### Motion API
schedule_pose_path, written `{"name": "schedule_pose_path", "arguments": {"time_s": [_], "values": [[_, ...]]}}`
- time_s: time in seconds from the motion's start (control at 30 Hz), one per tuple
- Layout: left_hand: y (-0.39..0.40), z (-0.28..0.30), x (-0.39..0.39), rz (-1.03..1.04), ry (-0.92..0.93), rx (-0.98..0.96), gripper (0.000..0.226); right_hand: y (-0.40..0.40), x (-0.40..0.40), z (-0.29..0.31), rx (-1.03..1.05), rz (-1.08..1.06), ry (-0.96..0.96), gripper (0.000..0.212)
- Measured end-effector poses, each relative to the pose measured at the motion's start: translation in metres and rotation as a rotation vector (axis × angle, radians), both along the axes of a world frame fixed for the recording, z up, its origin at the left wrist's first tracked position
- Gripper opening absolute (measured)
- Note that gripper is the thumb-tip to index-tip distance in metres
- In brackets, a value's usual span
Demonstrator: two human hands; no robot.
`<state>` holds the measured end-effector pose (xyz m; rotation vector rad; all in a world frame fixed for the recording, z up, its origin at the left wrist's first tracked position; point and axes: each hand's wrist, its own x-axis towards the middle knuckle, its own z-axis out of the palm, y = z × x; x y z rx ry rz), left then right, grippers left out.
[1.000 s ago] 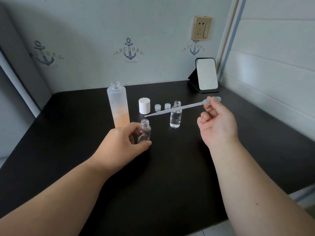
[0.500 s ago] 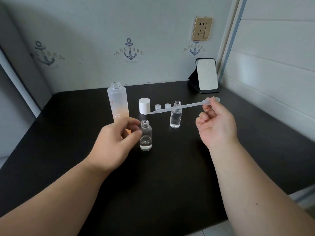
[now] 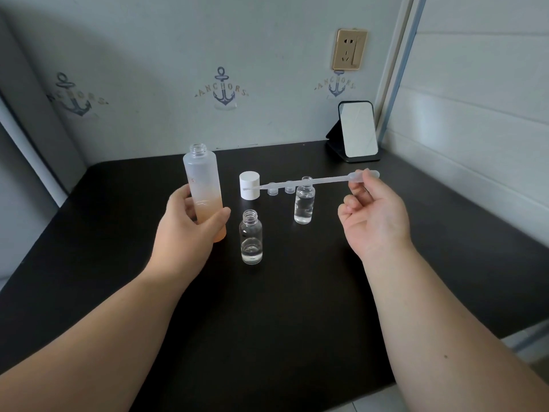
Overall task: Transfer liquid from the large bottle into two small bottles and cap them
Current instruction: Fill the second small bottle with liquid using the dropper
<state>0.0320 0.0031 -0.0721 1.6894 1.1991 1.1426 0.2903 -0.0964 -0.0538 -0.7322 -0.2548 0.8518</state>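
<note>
Large bottle gripped, pipette held ready
Left hand [image 3: 190,230] wraps the frosted large bottle [image 3: 203,188] (uncapped); right hand [image 3: 374,215] pinches the pipette [image 3: 309,183] bulb.

— What's hidden? 
— The left hand [image 3: 190,230] covers the large bottle's [image 3: 202,179] lower side; its red print is too small to read.
— And the two small caps [image 3: 280,188]?
— Partly masked by the pipette [image 3: 309,182]. Both forearms are cut by the frame.

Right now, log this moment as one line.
left hand: gripping tall frosted bottle | right hand: holding clear plastic pipette | small clear glass bottles: uncapped
</note>
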Motion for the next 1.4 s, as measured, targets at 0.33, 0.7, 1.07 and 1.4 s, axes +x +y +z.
{"name": "schedule_pose_path", "arguments": {"time_s": [0.33,0.7,1.07,1.4], "values": [[-0.009,0.006,-0.002,-0.034,0.065,0.130,0.043,-0.002,-0.002,0.003,0.072,0.048,0.013,0.032],[-0.009,0.005,-0.004,-0.048,0.175,0.234,0.043,-0.002,-0.001,0.002,0.065,0.011,-0.032,0.029],[-0.001,0.000,-0.007,0.029,0.276,0.311,0.044,-0.002,0.002,0.001,0.029,-0.074,-0.027,0.018],[0.000,-0.006,-0.004,0.032,0.366,0.408,0.056,-0.003,-0.006,0.001,0.064,0.082,-0.298,0.007]]}}
